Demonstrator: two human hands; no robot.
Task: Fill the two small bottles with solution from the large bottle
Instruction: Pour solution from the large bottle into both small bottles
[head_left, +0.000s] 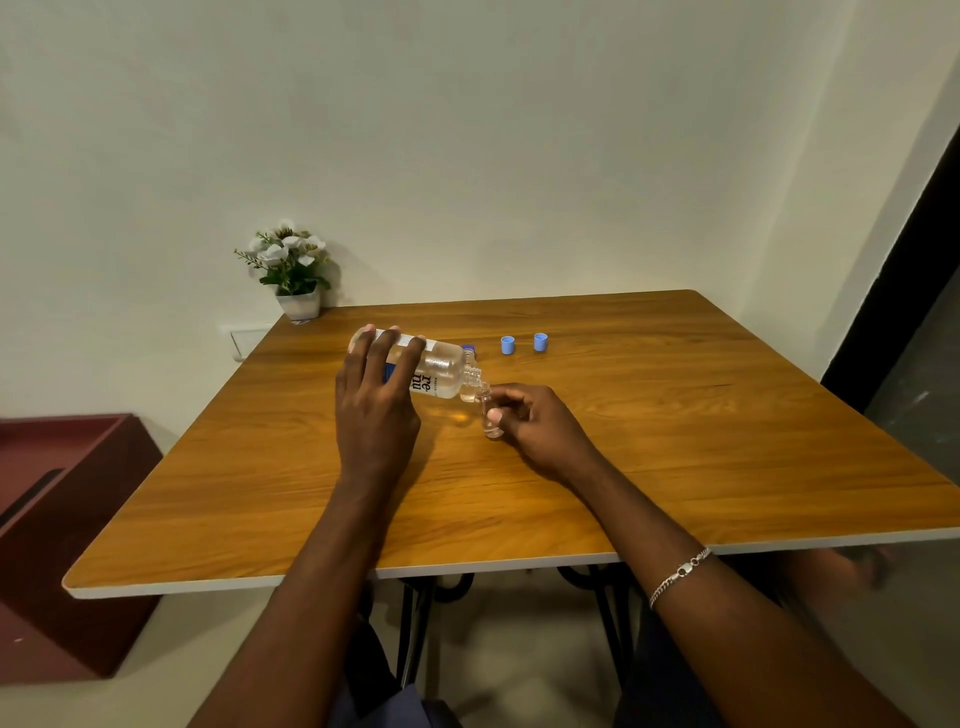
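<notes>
My left hand (376, 400) grips the large clear bottle (441, 371), which is tipped almost flat with its open neck pointing right and down. Its mouth meets the top of a small clear bottle (488, 415) that my right hand (540, 423) holds tilted just above the wooden table (675, 441). Two light blue caps (507, 345) (541, 342) stand on the table behind my hands. A darker blue cap (469, 348) shows just behind the large bottle's shoulder. I see only one small bottle.
A white pot of artificial flowers (291, 275) stands at the table's far left corner against the wall. A dark red cabinet (62, 519) sits on the floor to the left. The table's black legs (415, 623) show below its front edge.
</notes>
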